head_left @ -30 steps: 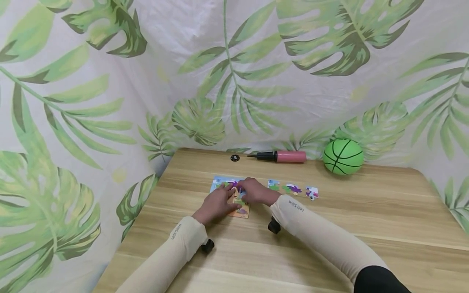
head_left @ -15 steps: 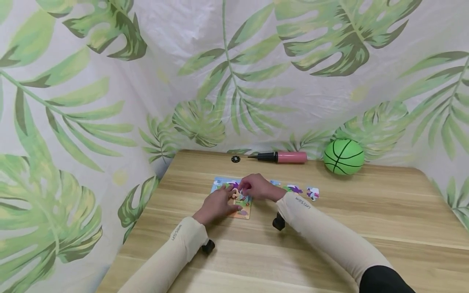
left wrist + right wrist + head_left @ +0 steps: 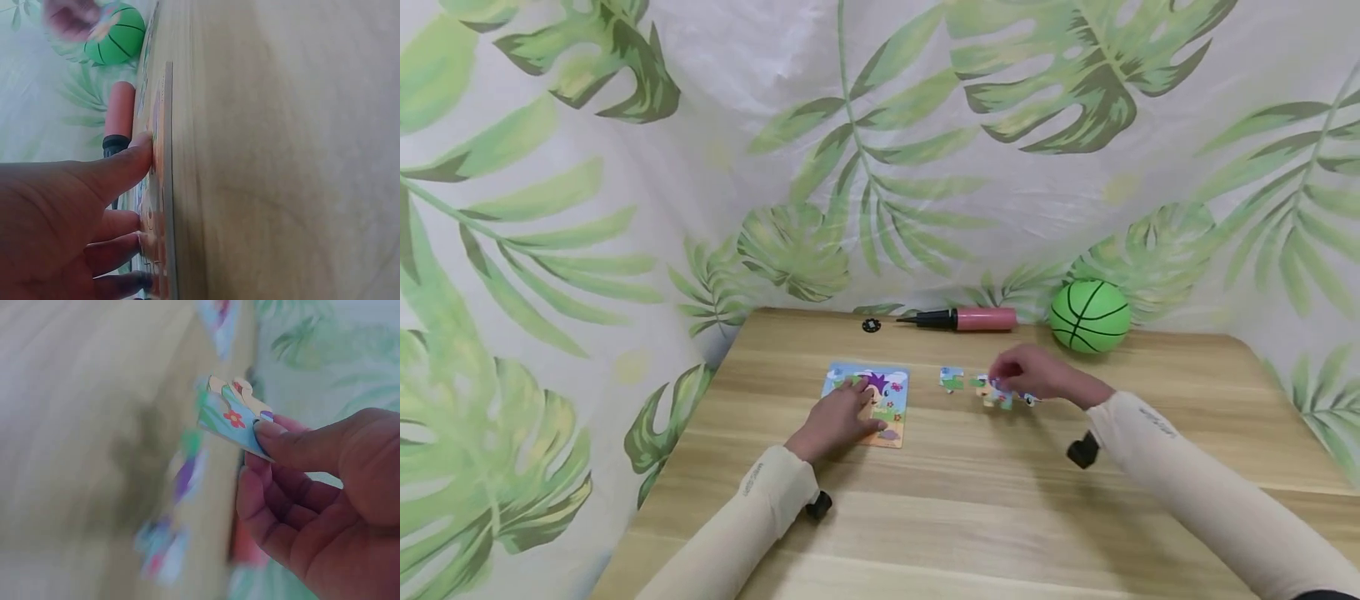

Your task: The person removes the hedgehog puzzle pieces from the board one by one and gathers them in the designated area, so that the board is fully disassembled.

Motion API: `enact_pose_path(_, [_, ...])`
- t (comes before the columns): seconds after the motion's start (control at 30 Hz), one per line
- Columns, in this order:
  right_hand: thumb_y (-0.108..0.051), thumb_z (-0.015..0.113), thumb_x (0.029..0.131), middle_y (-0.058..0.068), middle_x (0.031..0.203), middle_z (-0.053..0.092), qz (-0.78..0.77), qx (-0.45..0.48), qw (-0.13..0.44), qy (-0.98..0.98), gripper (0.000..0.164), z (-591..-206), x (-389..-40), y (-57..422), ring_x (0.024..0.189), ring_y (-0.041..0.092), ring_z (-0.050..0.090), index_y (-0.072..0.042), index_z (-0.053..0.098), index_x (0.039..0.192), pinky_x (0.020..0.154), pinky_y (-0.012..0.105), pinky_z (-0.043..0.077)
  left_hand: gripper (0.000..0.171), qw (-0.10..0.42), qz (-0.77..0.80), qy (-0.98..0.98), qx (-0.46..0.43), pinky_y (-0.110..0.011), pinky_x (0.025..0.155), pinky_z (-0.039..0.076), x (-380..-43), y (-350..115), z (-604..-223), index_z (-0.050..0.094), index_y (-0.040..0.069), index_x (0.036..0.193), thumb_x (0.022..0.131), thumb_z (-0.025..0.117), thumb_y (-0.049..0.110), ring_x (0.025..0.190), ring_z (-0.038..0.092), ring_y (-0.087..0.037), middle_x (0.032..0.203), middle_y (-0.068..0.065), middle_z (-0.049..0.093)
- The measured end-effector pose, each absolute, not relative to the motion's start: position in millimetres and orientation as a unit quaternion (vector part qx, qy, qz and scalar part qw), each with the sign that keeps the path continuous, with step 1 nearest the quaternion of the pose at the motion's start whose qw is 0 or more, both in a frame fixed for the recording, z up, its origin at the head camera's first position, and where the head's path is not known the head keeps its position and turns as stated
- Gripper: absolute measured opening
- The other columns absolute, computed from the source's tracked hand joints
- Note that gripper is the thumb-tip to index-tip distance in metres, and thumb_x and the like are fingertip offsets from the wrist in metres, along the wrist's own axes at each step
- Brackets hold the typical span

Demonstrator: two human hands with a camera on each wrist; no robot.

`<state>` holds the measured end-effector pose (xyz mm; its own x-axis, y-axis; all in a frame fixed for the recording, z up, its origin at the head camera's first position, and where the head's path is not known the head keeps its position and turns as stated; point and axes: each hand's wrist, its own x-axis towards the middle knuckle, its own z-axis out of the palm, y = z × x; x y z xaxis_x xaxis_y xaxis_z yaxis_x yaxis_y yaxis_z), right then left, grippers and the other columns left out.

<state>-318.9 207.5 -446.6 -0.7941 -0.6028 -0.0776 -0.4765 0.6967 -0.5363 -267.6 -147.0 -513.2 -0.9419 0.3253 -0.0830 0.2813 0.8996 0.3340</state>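
My left hand (image 3: 835, 419) rests on a small cartoon jigsaw puzzle (image 3: 895, 408), its fingertips and thumb on the picture and covering the left part of it. In the left wrist view the puzzle's board edge (image 3: 169, 187) stands out, the thumb touching the picture side. Right of the puzzle, my right hand (image 3: 1037, 372) pinches a jigsaw piece (image 3: 228, 419) between thumb and fingers. A red flower on light blue shows on this piece. It is held over a row of loose pieces, among them a blue and green one (image 3: 951, 377); the others are partly hidden behind it.
Along the back of the wooden table (image 3: 925, 517) lie a black disc (image 3: 871, 325), a pink and black hand pump (image 3: 985, 319) and a green ball (image 3: 1090, 317) with black lines. A leaf-print cloth (image 3: 880, 167) hangs behind them.
My right hand has moved from the puzzle to the right, over the loose pieces, with a jigsaw piece in its fingers. My left hand has stayed on the puzzle.
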Motion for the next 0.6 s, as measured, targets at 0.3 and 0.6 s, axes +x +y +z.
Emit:
enact_pose_path(0.3, [-0.001,0.071,0.087,0.002,0.083,0.072,-0.254,-0.316,0.168,0.899,0.01,-476,-314,260,0.076,0.001,0.056,-0.006,0.075,0.095,0.069,0.018,0.049,0.073,0.064,0.146,0.973,0.165,-0.053,0.118,0.037,-266,-148,-516,0.052,0.006,0.145,0.091,0.068,0.051,0.149,0.035,-0.04,0.16,-0.013,0.04])
enact_pose_path(0.6, [-0.008,0.075,0.086,-0.003,0.079,0.071,-0.218,-0.282,0.117,0.927,0.003,-471,-312,257,0.074,0.004,0.057,-0.007,0.075,0.088,0.067,0.022,0.049,0.073,0.065,0.16,0.972,0.159,-0.053,0.12,0.034,-266,-150,-511,0.051,0.005,0.146,0.091,0.068,0.051,0.15,0.032,-0.04,0.161,-0.013,0.039])
